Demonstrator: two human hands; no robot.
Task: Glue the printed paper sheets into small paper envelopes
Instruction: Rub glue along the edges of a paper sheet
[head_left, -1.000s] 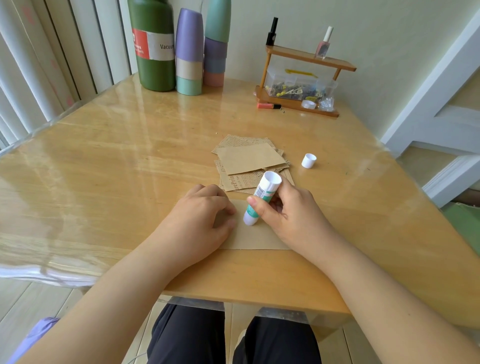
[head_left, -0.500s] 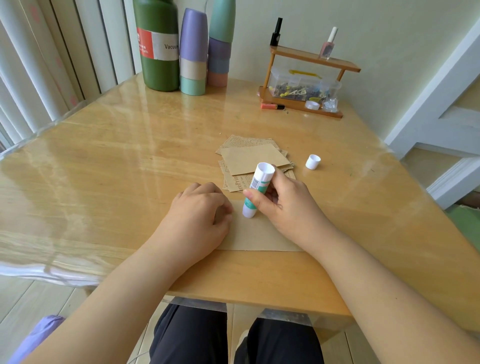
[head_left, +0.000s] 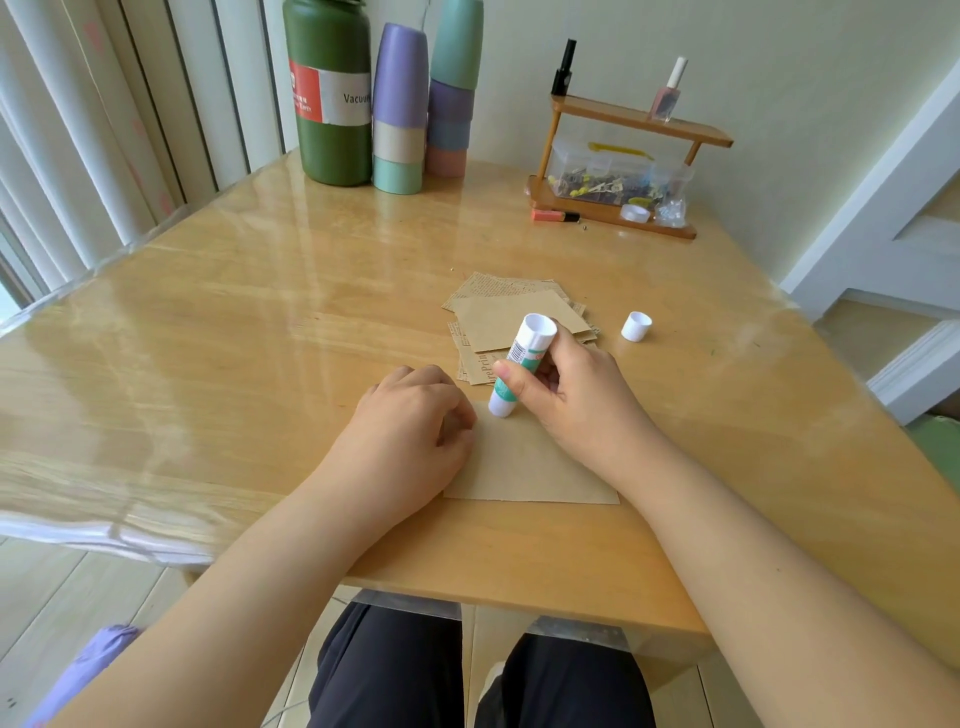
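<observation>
A plain brown paper sheet (head_left: 524, 467) lies flat near the table's front edge. My left hand (head_left: 410, 436) rests on its left part with curled fingers, holding it down. My right hand (head_left: 566, 395) grips a white and green glue stick (head_left: 522, 364), tilted, with its lower tip touching the sheet's far edge. Behind them lies a small pile of printed paper sheets (head_left: 511, 322) with a plain brown piece on top. The glue stick's white cap (head_left: 636, 326) stands on the table right of the pile.
At the back of the wooden table (head_left: 234, 364) stand a green flask (head_left: 330, 98) and stacked pastel cups (head_left: 400, 109). A small wooden shelf (head_left: 623, 171) with nail polish bottles and a clear box stands back right. The front edge runs just under my forearms.
The glue stick's tip has moved along the sheet toward its far edge, and my right hand has shifted with it. My left hand stays on the sheet.
</observation>
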